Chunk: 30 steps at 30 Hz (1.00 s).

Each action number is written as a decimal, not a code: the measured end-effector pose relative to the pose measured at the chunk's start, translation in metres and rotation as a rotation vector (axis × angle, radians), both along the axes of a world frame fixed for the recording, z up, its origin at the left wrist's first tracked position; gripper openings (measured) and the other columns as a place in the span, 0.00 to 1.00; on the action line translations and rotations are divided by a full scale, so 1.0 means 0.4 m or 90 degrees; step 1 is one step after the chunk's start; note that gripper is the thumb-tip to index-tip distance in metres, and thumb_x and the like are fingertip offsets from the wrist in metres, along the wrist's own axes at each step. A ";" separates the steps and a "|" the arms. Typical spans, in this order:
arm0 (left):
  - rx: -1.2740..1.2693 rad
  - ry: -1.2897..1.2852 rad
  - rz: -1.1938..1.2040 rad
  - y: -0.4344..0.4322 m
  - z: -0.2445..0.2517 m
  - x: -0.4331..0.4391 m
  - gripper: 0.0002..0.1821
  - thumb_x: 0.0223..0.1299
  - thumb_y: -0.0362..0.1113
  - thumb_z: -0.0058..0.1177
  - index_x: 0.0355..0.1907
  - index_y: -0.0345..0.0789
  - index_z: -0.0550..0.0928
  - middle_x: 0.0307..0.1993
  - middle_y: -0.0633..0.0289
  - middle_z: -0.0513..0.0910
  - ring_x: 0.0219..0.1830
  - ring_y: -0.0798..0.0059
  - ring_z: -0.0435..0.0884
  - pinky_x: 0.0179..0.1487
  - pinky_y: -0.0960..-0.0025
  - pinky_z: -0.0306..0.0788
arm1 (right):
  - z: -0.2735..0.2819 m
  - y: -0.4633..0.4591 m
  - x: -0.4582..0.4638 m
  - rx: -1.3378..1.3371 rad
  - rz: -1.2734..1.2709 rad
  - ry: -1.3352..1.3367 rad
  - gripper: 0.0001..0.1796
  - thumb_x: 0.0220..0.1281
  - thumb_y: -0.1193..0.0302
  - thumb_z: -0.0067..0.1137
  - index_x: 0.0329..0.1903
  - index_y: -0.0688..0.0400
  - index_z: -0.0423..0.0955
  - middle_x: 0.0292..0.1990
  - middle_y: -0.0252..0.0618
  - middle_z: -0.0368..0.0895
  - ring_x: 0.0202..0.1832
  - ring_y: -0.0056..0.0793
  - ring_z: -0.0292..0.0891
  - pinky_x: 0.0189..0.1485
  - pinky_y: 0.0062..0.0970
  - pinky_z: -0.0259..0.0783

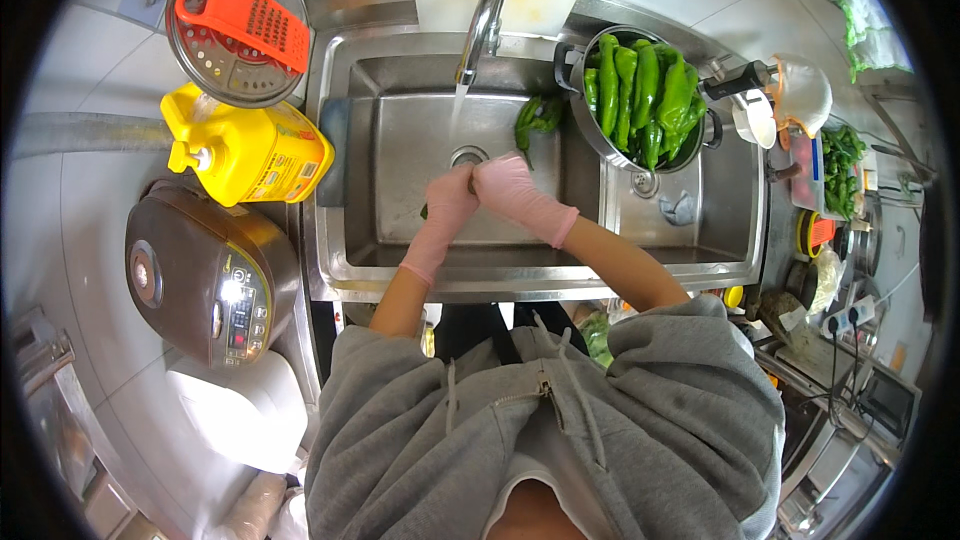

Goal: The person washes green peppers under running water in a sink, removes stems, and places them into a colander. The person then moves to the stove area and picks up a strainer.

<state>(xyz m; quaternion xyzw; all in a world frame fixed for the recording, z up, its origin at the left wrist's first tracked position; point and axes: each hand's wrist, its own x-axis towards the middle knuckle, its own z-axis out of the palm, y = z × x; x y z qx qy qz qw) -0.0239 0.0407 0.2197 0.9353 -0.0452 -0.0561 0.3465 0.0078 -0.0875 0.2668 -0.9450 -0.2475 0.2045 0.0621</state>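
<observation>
Both my hands wear pink gloves and meet over the large basin of a stainless steel sink (405,135), just below the drain. My left hand (448,199) is closed around a green pepper (424,211), whose tip pokes out at the left. Pressed against it, my right hand (510,184) grips the pepper's other end, mostly hidden by the gloves. Water runs from the chrome faucet (484,22) beyond them. A few green peppers (536,120) lie on the basin floor to the right. More fill a two-handled steel pot (645,101) set over the smaller basin.
At the left stand a yellow detergent jug (247,146), a brown rice cooker (210,277) and a round steel lid or steamer plate (225,82) bearing an orange grater (247,19). A plastic box (806,172) and leafy greens (841,169) are at the right. A grey cloth (677,208) lies in the small basin.
</observation>
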 end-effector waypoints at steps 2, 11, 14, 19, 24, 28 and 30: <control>0.009 0.036 0.005 0.003 -0.005 0.010 0.10 0.48 0.40 0.59 0.32 0.42 0.77 0.32 0.56 0.82 0.35 0.51 0.80 0.35 0.56 0.72 | -0.013 -0.032 -0.001 0.081 -0.016 -0.010 0.11 0.57 0.63 0.55 0.28 0.56 0.78 0.24 0.43 0.81 0.30 0.47 0.79 0.37 0.42 0.72; -0.111 -0.061 0.022 -0.041 -0.096 0.004 0.09 0.51 0.35 0.57 0.36 0.41 0.76 0.34 0.56 0.80 0.39 0.53 0.80 0.38 0.56 0.73 | -0.036 -0.105 -0.058 0.198 -0.125 -0.092 0.13 0.58 0.62 0.56 0.25 0.58 0.75 0.22 0.46 0.78 0.28 0.50 0.76 0.36 0.45 0.69; -0.160 0.136 0.305 0.041 -0.158 -0.020 0.11 0.50 0.32 0.58 0.38 0.39 0.77 0.36 0.50 0.81 0.40 0.50 0.80 0.41 0.55 0.73 | 0.010 -0.168 -0.058 0.216 -0.140 -0.064 0.14 0.60 0.62 0.55 0.27 0.60 0.74 0.25 0.49 0.77 0.32 0.54 0.74 0.36 0.47 0.69; -0.178 0.130 0.384 0.015 -0.261 -0.095 0.16 0.50 0.30 0.58 0.44 0.37 0.76 0.37 0.46 0.80 0.42 0.50 0.81 0.42 0.56 0.73 | 0.060 -0.124 -0.041 0.229 -0.007 -0.037 0.08 0.55 0.68 0.53 0.35 0.55 0.77 0.37 0.45 0.78 0.43 0.46 0.76 0.42 0.41 0.74; -0.300 0.161 0.460 -0.105 -0.329 -0.188 0.19 0.48 0.29 0.57 0.46 0.35 0.74 0.37 0.47 0.80 0.43 0.51 0.80 0.44 0.56 0.71 | 0.045 0.195 -0.156 0.333 0.365 0.127 0.08 0.55 0.65 0.52 0.33 0.53 0.78 0.35 0.41 0.77 0.40 0.43 0.77 0.42 0.36 0.74; -0.350 0.138 0.503 -0.143 -0.292 -0.190 0.15 0.45 0.29 0.57 0.40 0.33 0.75 0.32 0.53 0.78 0.37 0.54 0.77 0.42 0.60 0.69 | 0.029 0.432 -0.321 0.387 0.497 0.279 0.11 0.55 0.60 0.55 0.34 0.52 0.78 0.37 0.38 0.79 0.40 0.40 0.78 0.39 0.38 0.74; -0.387 0.199 0.548 -0.124 -0.256 -0.187 0.17 0.45 0.29 0.59 0.42 0.34 0.75 0.35 0.51 0.79 0.39 0.54 0.79 0.44 0.59 0.70 | 0.020 0.476 -0.357 0.403 0.491 0.165 0.12 0.56 0.59 0.55 0.36 0.53 0.78 0.38 0.40 0.79 0.41 0.41 0.78 0.40 0.39 0.74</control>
